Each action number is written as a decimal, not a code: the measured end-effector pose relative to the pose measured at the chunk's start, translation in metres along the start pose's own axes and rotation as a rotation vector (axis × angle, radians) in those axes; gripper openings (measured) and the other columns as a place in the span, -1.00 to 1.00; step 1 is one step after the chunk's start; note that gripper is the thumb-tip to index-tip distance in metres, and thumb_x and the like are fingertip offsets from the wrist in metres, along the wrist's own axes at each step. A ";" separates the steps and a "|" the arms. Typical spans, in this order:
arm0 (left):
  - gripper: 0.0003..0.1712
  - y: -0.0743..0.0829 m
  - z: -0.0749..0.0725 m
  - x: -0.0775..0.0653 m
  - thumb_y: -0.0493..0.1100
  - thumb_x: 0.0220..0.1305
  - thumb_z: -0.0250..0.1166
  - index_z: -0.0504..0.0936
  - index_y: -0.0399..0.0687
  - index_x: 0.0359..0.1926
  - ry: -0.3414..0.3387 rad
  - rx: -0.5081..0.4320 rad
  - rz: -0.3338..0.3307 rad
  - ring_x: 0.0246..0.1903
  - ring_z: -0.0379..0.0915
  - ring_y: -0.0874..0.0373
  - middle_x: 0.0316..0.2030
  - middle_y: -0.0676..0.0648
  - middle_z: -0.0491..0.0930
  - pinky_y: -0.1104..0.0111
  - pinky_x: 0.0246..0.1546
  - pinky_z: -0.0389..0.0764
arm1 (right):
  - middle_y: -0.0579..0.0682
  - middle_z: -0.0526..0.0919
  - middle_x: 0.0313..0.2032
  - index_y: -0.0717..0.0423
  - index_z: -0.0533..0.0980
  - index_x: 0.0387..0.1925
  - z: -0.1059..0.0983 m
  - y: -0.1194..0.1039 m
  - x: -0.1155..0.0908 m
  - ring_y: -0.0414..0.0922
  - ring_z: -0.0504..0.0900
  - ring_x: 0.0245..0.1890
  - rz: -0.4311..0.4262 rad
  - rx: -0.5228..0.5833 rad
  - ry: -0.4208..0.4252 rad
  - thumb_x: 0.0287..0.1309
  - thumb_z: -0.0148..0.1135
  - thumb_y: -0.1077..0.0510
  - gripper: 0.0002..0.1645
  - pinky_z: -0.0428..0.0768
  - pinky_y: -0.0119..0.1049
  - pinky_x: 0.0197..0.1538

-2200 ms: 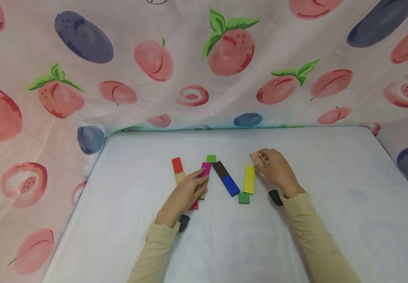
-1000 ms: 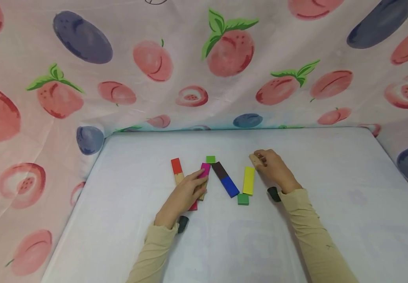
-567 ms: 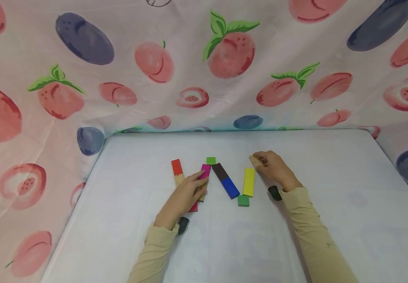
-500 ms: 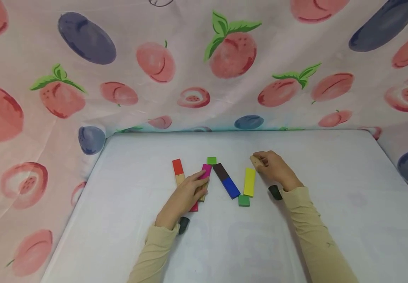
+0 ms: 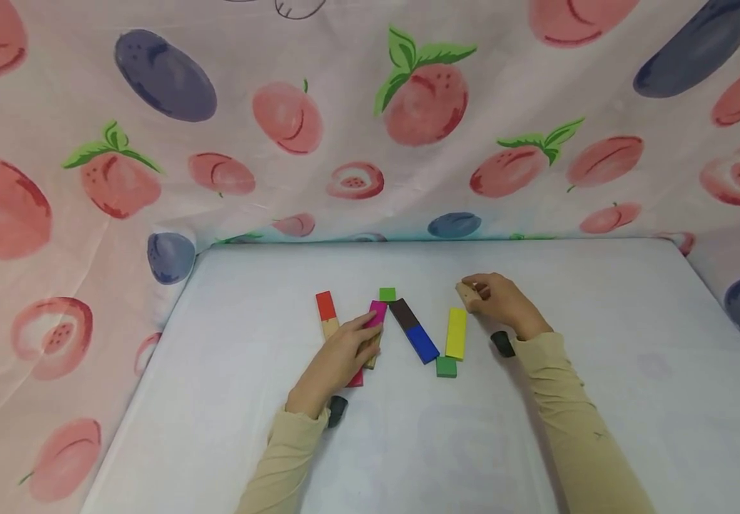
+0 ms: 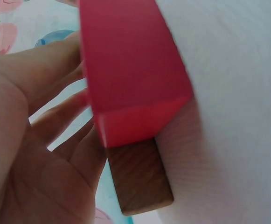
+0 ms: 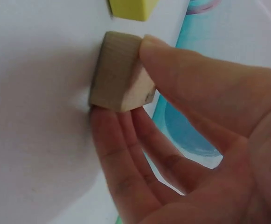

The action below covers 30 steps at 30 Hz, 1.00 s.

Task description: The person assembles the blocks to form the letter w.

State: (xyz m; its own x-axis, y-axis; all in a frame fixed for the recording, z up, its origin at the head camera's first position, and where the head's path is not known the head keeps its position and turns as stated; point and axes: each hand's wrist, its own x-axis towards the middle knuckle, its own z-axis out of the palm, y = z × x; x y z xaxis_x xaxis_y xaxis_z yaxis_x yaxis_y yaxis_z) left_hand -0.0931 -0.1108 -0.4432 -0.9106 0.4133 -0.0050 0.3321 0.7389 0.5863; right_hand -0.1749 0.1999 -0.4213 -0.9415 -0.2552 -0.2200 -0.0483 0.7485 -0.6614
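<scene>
My right hand (image 5: pixel 504 303) pinches a plain wooden block (image 7: pixel 119 70) between thumb and fingertips, just beyond and right of the yellow block (image 5: pixel 456 333). My left hand (image 5: pixel 337 360) lies over the left-hand blocks with its fingers relaxed, reaching onto the magenta block (image 5: pixel 377 312). Below that hand, a crimson block (image 6: pixel 130 56) and a brown wooden block (image 6: pixel 140 179) show in the left wrist view; the hand partly hides them in the head view. To its left, a red block (image 5: pixel 326 305) meets a light wooden block (image 5: pixel 331 327) end to end.
A dark brown block (image 5: pixel 403 313) and a blue block (image 5: pixel 422 345) form a slanted line between the hands. A light green block (image 5: pixel 387 294) sits at its far end, a darker green block (image 5: pixel 446 367) at its near end. Fruit-printed cloth (image 5: pixel 318 43) hangs behind the white table (image 5: pixel 247 442).
In my right hand the wooden block has turned a little and shows a narrower face. My left hand and the other blocks keep their places; the head view has shifted slightly.
</scene>
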 end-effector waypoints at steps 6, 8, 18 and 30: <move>-0.47 0.000 0.001 -0.001 -0.14 0.36 0.31 0.51 -0.15 0.31 0.006 -0.001 0.000 0.40 0.25 -0.09 0.43 -0.13 0.29 0.11 0.35 0.39 | 0.39 0.49 0.11 0.30 0.41 0.29 0.002 0.004 0.004 0.25 0.49 0.07 0.021 0.014 0.009 0.23 0.19 0.26 -0.42 0.56 0.12 0.08; -0.47 0.000 0.001 -0.001 -0.14 0.36 0.31 0.51 -0.15 0.31 0.004 -0.003 -0.002 0.40 0.25 -0.08 0.43 -0.12 0.29 0.11 0.35 0.38 | 0.39 0.48 0.10 0.29 0.40 0.29 0.002 0.006 0.005 0.24 0.49 0.06 0.018 0.013 0.008 0.24 0.21 0.25 -0.42 0.56 0.11 0.07; -0.46 -0.001 0.001 0.001 -0.14 0.36 0.31 0.51 -0.15 0.31 -0.003 -0.004 -0.006 0.41 0.23 -0.07 0.44 -0.11 0.28 0.11 0.36 0.38 | 0.35 0.48 0.10 0.23 0.38 0.28 0.003 0.011 0.009 0.22 0.47 0.07 0.030 0.029 0.031 0.26 0.27 0.17 -0.41 0.55 0.10 0.06; -0.47 0.001 -0.001 -0.001 -0.15 0.35 0.32 0.52 -0.17 0.30 0.007 -0.017 -0.004 0.41 0.24 -0.08 0.43 -0.12 0.30 0.11 0.35 0.38 | 0.32 0.48 0.03 0.26 0.38 0.20 0.009 0.012 0.013 0.19 0.46 -0.01 0.078 0.100 0.113 0.18 0.39 0.01 -0.32 0.51 0.06 0.06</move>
State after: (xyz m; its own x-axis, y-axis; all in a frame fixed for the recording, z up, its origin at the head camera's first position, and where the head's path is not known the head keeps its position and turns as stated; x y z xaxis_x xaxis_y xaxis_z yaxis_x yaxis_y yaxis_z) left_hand -0.0918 -0.1110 -0.4422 -0.9137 0.4064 -0.0016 0.3242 0.7313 0.6001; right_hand -0.1849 0.1997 -0.4390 -0.9729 -0.1242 -0.1951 0.0544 0.6970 -0.7150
